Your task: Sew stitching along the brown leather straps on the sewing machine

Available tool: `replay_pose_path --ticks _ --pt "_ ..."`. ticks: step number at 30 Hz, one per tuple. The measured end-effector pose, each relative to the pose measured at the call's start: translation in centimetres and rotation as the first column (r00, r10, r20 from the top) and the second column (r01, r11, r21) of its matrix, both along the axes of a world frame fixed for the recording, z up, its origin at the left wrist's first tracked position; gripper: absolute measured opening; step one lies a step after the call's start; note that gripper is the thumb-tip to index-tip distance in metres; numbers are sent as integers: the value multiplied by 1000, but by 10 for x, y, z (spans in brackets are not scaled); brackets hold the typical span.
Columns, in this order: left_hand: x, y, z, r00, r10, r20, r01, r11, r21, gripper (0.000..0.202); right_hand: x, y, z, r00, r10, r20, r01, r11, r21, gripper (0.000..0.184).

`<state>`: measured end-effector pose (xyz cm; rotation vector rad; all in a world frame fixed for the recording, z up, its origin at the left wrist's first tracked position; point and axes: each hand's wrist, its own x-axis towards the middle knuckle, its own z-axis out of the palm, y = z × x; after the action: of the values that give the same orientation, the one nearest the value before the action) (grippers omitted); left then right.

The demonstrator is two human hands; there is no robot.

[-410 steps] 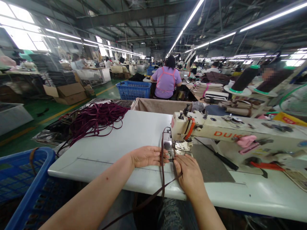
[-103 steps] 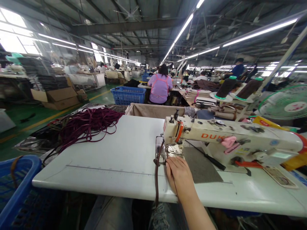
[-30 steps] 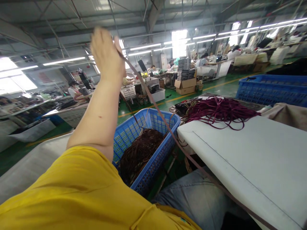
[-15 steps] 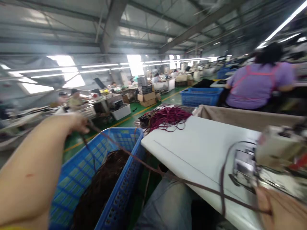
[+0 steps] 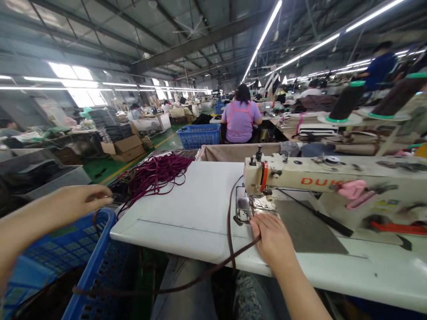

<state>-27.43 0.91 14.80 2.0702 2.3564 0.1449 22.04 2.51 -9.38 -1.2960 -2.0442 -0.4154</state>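
Curling fingers of the left hand (image 5: 82, 199) above the blue plastic lattice basket (image 5: 90, 262), off the left corner of the white table (image 5: 187, 195); cannot tell whether grasping anything. Holding the flat brown strip (image 5: 216, 269), draping over the front edge, under the right hand (image 5: 273, 235), fingers gripping, before the cream sewing machine (image 5: 293, 171).

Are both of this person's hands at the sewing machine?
No, only the right hand is at the sewing machine; the left hand is off to the side, by a blue basket.
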Motion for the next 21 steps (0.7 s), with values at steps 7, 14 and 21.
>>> replay_pose_path --ticks 7,14,21 --pt "144 104 -118 848 -435 301 468 883 -41 42 1 1 -2 1000 4 -6 -4 1000 17 37" --pt "286 150 -201 841 -433 324 457 890 4 52 2 2 -1 1000 17 0 -17 1000 16 38" --pt "290 127 -192 855 -441 272 466 884 -32 50 1 2 -1 999 39 14 -40 998 48 38"
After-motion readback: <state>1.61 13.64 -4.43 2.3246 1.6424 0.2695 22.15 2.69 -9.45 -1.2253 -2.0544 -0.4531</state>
